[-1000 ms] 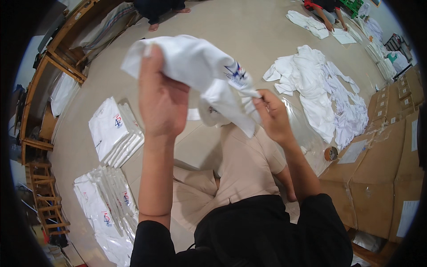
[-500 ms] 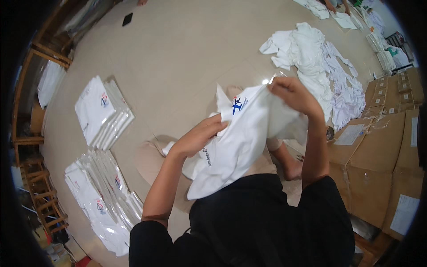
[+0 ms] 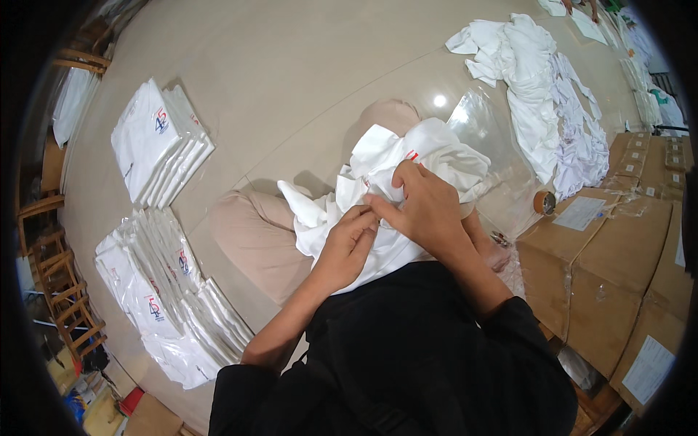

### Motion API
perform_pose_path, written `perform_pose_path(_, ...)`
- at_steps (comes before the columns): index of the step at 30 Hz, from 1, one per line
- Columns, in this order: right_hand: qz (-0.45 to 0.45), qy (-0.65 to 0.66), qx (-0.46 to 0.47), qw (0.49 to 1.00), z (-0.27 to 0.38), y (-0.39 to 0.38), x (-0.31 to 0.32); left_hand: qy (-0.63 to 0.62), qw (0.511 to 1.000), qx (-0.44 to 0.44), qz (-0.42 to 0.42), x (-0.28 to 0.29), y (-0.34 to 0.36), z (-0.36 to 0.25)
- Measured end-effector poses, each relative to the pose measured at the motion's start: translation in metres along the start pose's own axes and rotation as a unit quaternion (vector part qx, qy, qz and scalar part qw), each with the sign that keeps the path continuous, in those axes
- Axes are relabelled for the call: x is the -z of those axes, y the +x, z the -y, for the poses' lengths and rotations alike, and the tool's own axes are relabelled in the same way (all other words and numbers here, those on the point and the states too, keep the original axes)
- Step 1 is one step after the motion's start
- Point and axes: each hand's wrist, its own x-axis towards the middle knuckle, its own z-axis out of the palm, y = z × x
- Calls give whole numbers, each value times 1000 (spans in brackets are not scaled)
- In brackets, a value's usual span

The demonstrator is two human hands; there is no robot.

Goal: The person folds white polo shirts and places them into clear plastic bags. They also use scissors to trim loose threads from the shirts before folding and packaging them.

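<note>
A crumpled white shirt with a small coloured print (image 3: pixel 451 167) lies across my lap, over the beige trousers of my crossed legs. My left hand (image 3: pixel 347 247) pinches the fabric near the middle. Just above and to its right, my right hand (image 3: pixel 422 211) grips the same shirt with curled fingers. The two sets of fingertips are close together, and what exactly lies between them is hidden. A clear plastic sheet (image 3: pixel 483 145) lies on the floor to the right of my lap.
Folded, bagged shirts stand in two stacks (image 3: pixel 145 138) (image 3: pixel 153 291) at left, beside wooden racks (image 3: pixel 58 283). Loose white garments (image 3: pixel 534 109) lie upper right. Cardboard cartons (image 3: pixel 603 276) and a tape roll (image 3: pixel 543 203) are at right. Another person's hand (image 3: pixel 593 14) reaches in at top right.
The shirt, earlier held up in the air and then spread between both hands, is now bunched in my lap. My hands have come down and together at its middle.
</note>
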Motion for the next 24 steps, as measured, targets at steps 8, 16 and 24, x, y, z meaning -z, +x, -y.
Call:
perform_pose_path(8, -58, 93, -2, 994, -19, -12, -9, 124, 974, 191, 13, 46, 5, 22)
perform_pose_path(16, -24, 472, -144, 869, -11, -10, -23, 155, 973, 153, 77, 38, 35, 53)
perform_pose_path(24, -54, 583, -181, 790, -9, -1, -6, -197, 935, 63, -286, 47, 35, 13)
